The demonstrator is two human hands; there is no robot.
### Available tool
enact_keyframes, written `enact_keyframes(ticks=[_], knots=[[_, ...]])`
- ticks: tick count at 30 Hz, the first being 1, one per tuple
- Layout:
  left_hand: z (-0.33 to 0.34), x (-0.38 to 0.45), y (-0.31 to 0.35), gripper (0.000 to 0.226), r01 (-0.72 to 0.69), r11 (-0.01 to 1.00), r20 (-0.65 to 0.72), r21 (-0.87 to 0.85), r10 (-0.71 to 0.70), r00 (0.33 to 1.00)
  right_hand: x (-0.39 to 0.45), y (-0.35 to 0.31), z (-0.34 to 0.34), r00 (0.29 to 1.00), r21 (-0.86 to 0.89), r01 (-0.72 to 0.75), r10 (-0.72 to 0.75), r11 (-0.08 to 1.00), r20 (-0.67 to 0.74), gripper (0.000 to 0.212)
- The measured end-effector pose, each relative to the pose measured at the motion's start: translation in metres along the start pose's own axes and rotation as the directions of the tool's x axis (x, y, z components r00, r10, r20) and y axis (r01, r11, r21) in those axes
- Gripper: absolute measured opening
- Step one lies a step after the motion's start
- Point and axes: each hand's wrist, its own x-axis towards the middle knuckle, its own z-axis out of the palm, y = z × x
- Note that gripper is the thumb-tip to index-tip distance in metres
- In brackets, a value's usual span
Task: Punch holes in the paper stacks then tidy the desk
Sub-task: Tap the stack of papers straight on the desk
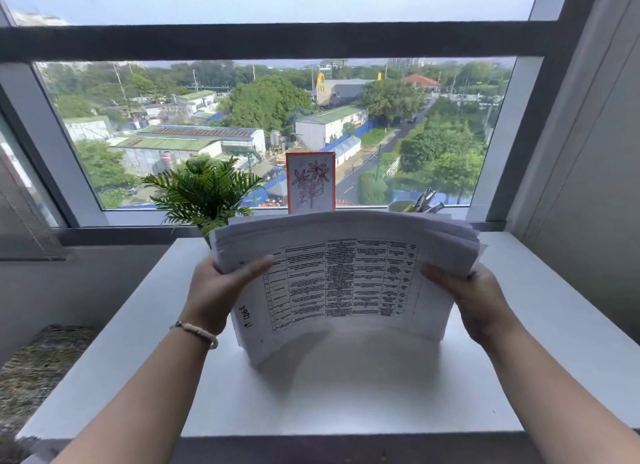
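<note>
White paper stack (pixel 341 276), held upright between both hands, lower edge on the worktop (pixel 346 394), long axis running left–right; left hand (pixel 221 290) and right hand (pixel 471 297) each clamp one short end, equally near

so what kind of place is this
Probably an upper-floor office: a white desk at a big window over rooftops, a thick stack of printed papers, and a pen cup.

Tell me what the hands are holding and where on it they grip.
Both hold the paper stack, stood on edge on the desk: the left hand grips its left edge, the right hand its right edge.
</note>
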Motion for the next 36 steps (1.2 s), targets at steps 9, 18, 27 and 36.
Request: enact_keyframes(ticks=[9, 18, 27, 36], knots=[[0.041, -0.002, 0.027, 0.04, -0.137, 0.972, -0.45, 0.192, 0.211, 0.868, 0.008, -0.036, 0.043, 0.888, -0.038, 0.142, -0.145, 0.989, -0.437, 0.039], [0.02, 0.014, 0.023, 0.035, -0.023, 0.995, -0.324, 0.097, 0.054, 0.945, 0.022, -0.035, 0.023, 0.913, -0.032, 0.013, -0.025, 0.999, -0.406, 0.021], [-0.017, 0.018, -0.001, 0.098, 0.158, 0.985, 0.274, 0.074, -0.173, 0.946, 0.03, -0.035, 0.017, 0.947, -0.096, -0.022, -0.01, 0.995, -0.32, 0.06], [-0.014, 0.012, -0.018, 0.089, 0.23, 0.971, 0.255, 0.061, -0.238, 0.937, 0.028, -0.01, -0.018, 0.963, -0.023, 0.003, 0.003, 1.0, 0.27, 0.114]])
